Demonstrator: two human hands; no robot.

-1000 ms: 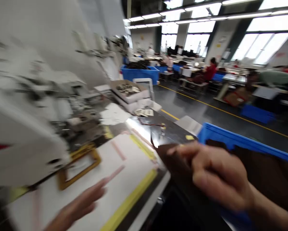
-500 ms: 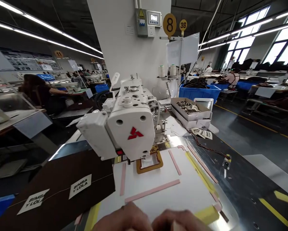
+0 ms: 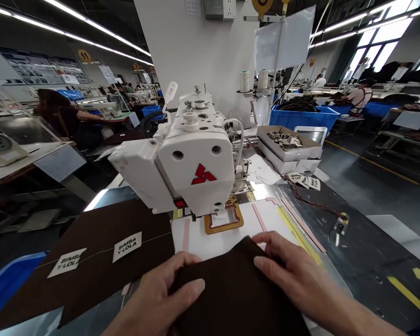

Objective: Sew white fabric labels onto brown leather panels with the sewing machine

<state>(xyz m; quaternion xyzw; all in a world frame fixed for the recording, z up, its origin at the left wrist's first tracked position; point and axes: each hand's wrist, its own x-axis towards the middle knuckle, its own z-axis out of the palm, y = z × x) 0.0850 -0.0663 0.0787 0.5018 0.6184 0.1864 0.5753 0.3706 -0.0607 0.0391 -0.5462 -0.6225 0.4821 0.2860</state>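
A dark brown fabric piece [image 3: 234, 294] lies on the white work plate [image 3: 210, 238] in front of a white sewing machine [image 3: 192, 158]. My left hand [image 3: 153, 298] grips its left edge, thumb on top and fingers curled at the edge. My right hand [image 3: 294, 275] lies flat on its right part, fingers stretched out and pressing down. Just beyond the fabric's far corner sits a yellow-brown clamp frame [image 3: 224, 220] under the machine head. To the left lie brown fabric pieces [image 3: 90, 252] with white sewn labels [image 3: 126, 246].
Trays of labels [image 3: 287, 144] and loose labels [image 3: 304, 180] sit at the right rear. A small snipper on a cord [image 3: 338, 227] lies on the dark table. Blue bins [image 3: 302, 116] stand behind. Other people work at tables left and right.
The view swung from the blue bin on the right back to the machine. Both hands have brought a brown fabric piece up onto the white plate, toward the clamp frame.
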